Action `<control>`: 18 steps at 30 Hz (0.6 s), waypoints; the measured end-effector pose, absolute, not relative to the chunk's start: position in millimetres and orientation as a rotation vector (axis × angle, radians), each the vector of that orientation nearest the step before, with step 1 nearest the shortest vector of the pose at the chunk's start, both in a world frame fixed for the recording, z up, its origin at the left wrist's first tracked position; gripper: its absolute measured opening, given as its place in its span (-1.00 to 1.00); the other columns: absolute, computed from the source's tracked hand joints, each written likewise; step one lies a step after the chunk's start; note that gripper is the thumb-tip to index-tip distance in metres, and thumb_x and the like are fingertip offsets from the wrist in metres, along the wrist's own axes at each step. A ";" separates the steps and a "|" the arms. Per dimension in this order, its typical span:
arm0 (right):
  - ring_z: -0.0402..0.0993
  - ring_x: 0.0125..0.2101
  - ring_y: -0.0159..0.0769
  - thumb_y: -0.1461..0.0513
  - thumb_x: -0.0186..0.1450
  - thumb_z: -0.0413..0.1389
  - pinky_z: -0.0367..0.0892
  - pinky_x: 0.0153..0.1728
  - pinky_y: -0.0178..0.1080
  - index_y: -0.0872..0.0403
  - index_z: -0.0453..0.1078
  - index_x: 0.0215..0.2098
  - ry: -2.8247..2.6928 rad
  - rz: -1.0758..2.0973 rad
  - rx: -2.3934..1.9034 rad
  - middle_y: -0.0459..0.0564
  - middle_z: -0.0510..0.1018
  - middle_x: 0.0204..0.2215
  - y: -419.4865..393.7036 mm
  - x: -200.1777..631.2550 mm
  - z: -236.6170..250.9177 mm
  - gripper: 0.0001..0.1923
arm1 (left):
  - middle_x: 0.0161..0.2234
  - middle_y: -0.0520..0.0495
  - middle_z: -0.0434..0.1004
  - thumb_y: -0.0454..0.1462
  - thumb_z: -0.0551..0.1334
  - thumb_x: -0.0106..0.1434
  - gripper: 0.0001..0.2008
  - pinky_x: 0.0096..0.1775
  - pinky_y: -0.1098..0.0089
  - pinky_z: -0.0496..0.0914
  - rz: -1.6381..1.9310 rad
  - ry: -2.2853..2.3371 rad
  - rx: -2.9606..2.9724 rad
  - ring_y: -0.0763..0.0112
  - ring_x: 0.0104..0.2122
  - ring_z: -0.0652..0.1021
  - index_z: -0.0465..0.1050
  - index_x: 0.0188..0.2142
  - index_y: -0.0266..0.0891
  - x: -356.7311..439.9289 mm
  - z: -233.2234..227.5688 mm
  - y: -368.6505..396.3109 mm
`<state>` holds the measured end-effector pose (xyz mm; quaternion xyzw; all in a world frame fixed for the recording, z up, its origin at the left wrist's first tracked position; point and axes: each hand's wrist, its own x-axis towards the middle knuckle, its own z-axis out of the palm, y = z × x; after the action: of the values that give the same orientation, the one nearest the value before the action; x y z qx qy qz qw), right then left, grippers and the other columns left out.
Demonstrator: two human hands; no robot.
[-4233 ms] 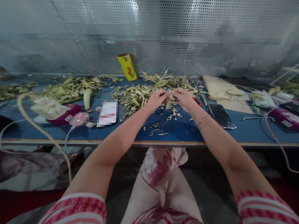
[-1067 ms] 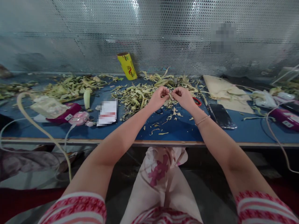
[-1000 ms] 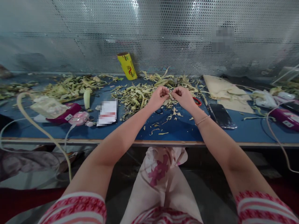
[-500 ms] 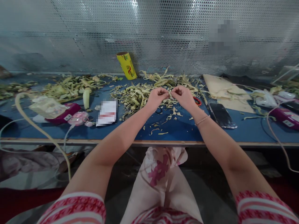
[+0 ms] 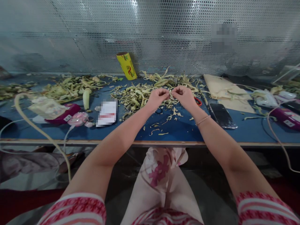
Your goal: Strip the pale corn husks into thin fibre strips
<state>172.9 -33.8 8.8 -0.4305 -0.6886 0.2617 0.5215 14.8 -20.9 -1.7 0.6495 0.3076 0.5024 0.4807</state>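
Both hands meet over a heap of pale green plant scraps point(image 5: 134, 99) on the blue tabletop point(image 5: 178, 132). My left hand point(image 5: 156, 98) is closed in a pinch, thumb against forefinger. Facing it, my right hand point(image 5: 184, 96) pinches in the same way, a small gap between the fingertips. A small pale plant piece point(image 5: 171, 93) sits between them, too small to make out clearly. Beside my right wrist lies a red loop handle point(image 5: 198, 101), partly hidden by the hand. Small shreds point(image 5: 173, 114) are scattered in front of the heap.
A yellow cardboard tube point(image 5: 127, 66) leans at the perforated metal wall point(image 5: 161, 37). Right of my arm lie a phone point(image 5: 222, 115) and brown paper point(image 5: 234, 97). A white card point(image 5: 107, 114), a purple device point(image 5: 67, 114) and a hose point(image 5: 44, 131) are at left, near another plant heap point(image 5: 70, 89).
Both hands stay over the heap and keep their pinch, with only slight finger movement. Everything else looks the same.
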 end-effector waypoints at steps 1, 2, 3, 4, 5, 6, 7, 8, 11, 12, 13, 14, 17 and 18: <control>0.36 -0.48 -0.35 0.14 0.12 0.23 0.29 -0.38 -0.21 0.05 0.35 -0.48 -1.648 0.641 -1.026 -0.10 0.43 -0.54 -33.5 173.0 8.4 -0.82 | -0.48 -0.03 0.49 -0.28 0.28 0.15 -0.89 -0.24 0.41 0.42 1.225 0.754 1.585 0.53 -0.44 0.48 0.46 -0.40 -0.32 14.6 -0.8 -21.5; 0.36 -0.47 -0.34 0.12 0.11 0.24 0.30 -0.38 -0.21 0.05 0.35 -0.48 -1.642 0.655 -1.022 -0.09 0.43 -0.55 -33.1 173.1 8.0 -0.79 | -0.48 -0.03 0.49 -0.30 0.27 0.16 -0.91 -0.24 0.42 0.42 1.224 0.762 1.591 0.54 -0.44 0.48 0.44 -0.41 -0.32 14.6 0.3 -22.4; 0.36 -0.47 -0.34 0.10 0.10 0.25 0.30 -0.38 -0.21 0.04 0.35 -0.49 -1.634 0.666 -1.019 -0.10 0.43 -0.55 -32.7 173.1 7.7 -0.78 | -0.49 -0.02 0.48 -0.31 0.25 0.16 -0.92 -0.26 0.42 0.41 1.225 0.773 1.601 0.54 -0.45 0.47 0.43 -0.42 -0.32 14.6 1.6 -23.3; 0.36 -0.48 -0.34 0.09 0.09 0.26 0.31 -0.38 -0.20 0.04 0.35 -0.49 -1.625 0.677 -1.014 -0.10 0.43 -0.55 -32.4 173.0 7.3 -0.76 | -0.50 -0.02 0.46 -0.33 0.24 0.17 -0.92 -0.27 0.43 0.41 1.225 0.784 1.615 0.55 -0.46 0.46 0.42 -0.43 -0.32 14.7 2.7 -23.9; 0.36 -0.48 -0.34 0.07 0.08 0.27 0.31 -0.38 -0.20 0.04 0.36 -0.49 -1.618 0.688 -1.008 -0.10 0.43 -0.56 -32.2 173.0 7.1 -0.75 | -0.51 -0.01 0.45 -0.34 0.23 0.17 -0.92 -0.28 0.44 0.40 1.225 0.793 1.630 0.55 -0.47 0.45 0.41 -0.44 -0.32 14.7 3.6 -24.3; 0.36 -0.48 -0.34 0.06 0.07 0.28 0.32 -0.38 -0.19 0.04 0.36 -0.49 -1.612 0.700 -1.002 -0.10 0.43 -0.56 -32.1 172.9 7.0 -0.74 | -0.52 0.00 0.44 -0.35 0.22 0.17 -0.92 -0.29 0.44 0.39 1.224 0.800 1.644 0.55 -0.48 0.44 0.40 -0.44 -0.32 14.7 4.1 -24.2; 0.35 -0.49 -0.34 0.05 0.07 0.28 0.32 -0.38 -0.19 0.04 0.36 -0.50 -1.606 0.710 -0.999 -0.10 0.42 -0.57 -32.2 172.7 6.9 -0.73 | -0.52 0.01 0.43 -0.36 0.21 0.18 -0.93 -0.30 0.45 0.39 1.220 0.805 1.658 0.56 -0.48 0.44 0.39 -0.45 -0.31 14.7 4.3 -23.8; 0.35 -0.49 -0.34 0.04 0.06 0.28 0.32 -0.38 -0.19 0.04 0.36 -0.50 -1.602 0.719 -0.998 -0.10 0.42 -0.57 -32.4 172.6 6.9 -0.72 | -0.53 0.02 0.42 -0.38 0.20 0.17 -0.93 -0.30 0.45 0.38 1.215 0.810 1.673 0.56 -0.49 0.44 0.39 -0.45 -0.31 14.8 4.3 -23.1; 0.34 -0.50 -0.36 0.04 0.05 0.29 0.33 -0.38 -0.20 0.05 0.36 -0.50 -1.600 0.735 -0.998 -0.11 0.41 -0.58 -32.4 171.9 6.1 -0.71 | -0.54 0.04 0.40 -0.41 0.18 0.17 -0.92 -0.31 0.46 0.37 1.196 0.833 1.718 0.56 -0.49 0.43 0.35 -0.46 -0.30 15.1 3.5 -20.9; 0.34 -0.50 -0.37 0.05 0.05 0.29 0.33 -0.38 -0.21 0.05 0.36 -0.49 -1.600 0.740 -0.995 -0.11 0.41 -0.58 -32.0 171.6 5.4 -0.71 | -0.54 0.04 0.39 -0.41 0.17 0.17 -0.91 -0.31 0.46 0.37 1.195 0.844 1.731 0.56 -0.48 0.43 0.35 -0.46 -0.29 15.4 3.2 -20.4; 0.34 -0.51 -0.38 0.06 0.06 0.28 0.33 -0.38 -0.22 0.06 0.35 -0.49 -1.595 0.749 -0.988 -0.11 0.40 -0.58 -31.4 171.2 4.4 -0.72 | -0.53 0.05 0.38 -0.42 0.17 0.17 -0.91 -0.31 0.46 0.37 1.193 0.857 1.741 0.56 -0.48 0.43 0.34 -0.46 -0.29 15.8 2.9 -20.2; 0.33 -0.50 -0.39 0.07 0.08 0.26 0.34 -0.37 -0.22 0.06 0.35 -0.48 -1.585 0.764 -0.981 -0.12 0.40 -0.57 -30.6 170.7 3.3 -0.73 | -0.52 0.04 0.38 -0.42 0.16 0.17 -0.91 -0.31 0.45 0.38 1.191 0.870 1.748 0.56 -0.48 0.43 0.33 -0.45 -0.29 16.3 2.7 -20.3; 0.33 -0.49 -0.42 0.08 0.15 0.18 0.37 -0.35 -0.24 0.06 0.33 -0.44 -1.545 0.813 -0.971 -0.12 0.40 -0.52 -29.7 169.1 1.1 -0.77 | -0.49 0.03 0.38 -0.43 0.15 0.17 -0.92 -0.28 0.42 0.39 1.181 0.908 1.759 0.54 -0.46 0.43 0.32 -0.44 -0.28 17.6 2.5 -21.4; 0.33 -0.48 -0.42 0.09 0.17 0.16 0.37 -0.35 -0.25 0.06 0.32 -0.43 -1.547 0.814 -0.976 -0.12 0.40 -0.51 -30.4 168.5 1.4 -0.78 | -0.48 0.02 0.38 -0.43 0.15 0.17 -0.91 -0.28 0.41 0.39 1.175 0.917 1.768 0.53 -0.46 0.43 0.31 -0.45 -0.28 17.9 2.7 -22.1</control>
<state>168.5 -30.4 1.4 -0.4106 -0.6507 0.3422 0.5393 17.9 -22.1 2.7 0.6999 0.3629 0.4651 0.4027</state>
